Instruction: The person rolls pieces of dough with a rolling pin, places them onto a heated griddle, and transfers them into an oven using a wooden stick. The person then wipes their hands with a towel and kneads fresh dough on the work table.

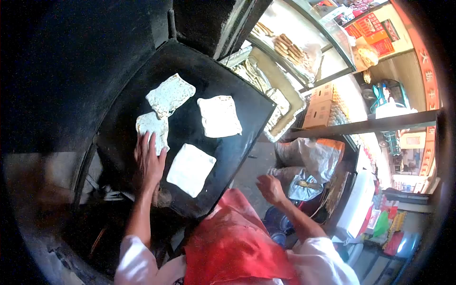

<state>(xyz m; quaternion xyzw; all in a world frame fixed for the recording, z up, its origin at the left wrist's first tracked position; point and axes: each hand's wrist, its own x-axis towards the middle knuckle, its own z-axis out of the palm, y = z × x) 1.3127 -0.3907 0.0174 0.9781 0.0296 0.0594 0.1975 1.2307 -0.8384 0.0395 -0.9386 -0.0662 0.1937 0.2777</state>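
Observation:
My left hand (151, 159) lies with its fingers spread on the near part of a browned, speckled flatbread (152, 125) at the left of a black griddle (137, 80). Touching that piece at its far edge is another browned flatbread (171, 95). A paler, squarish flatbread (220, 116) rests farther right, and a white one (191, 170) sits nearer to me, right of my left hand. My right hand (271, 189) is off the griddle's right side, in the air, fingers curled into a loose fist. I see nothing in it.
Beyond the griddle's right edge stands a long tray (297, 102) with dough in it. A glass case holds fried dough sticks (289, 50). Cardboard egg boxes (319, 105), plastic sacks (311, 156) and a white box (356, 204) are to the right. A dark wall borders the left.

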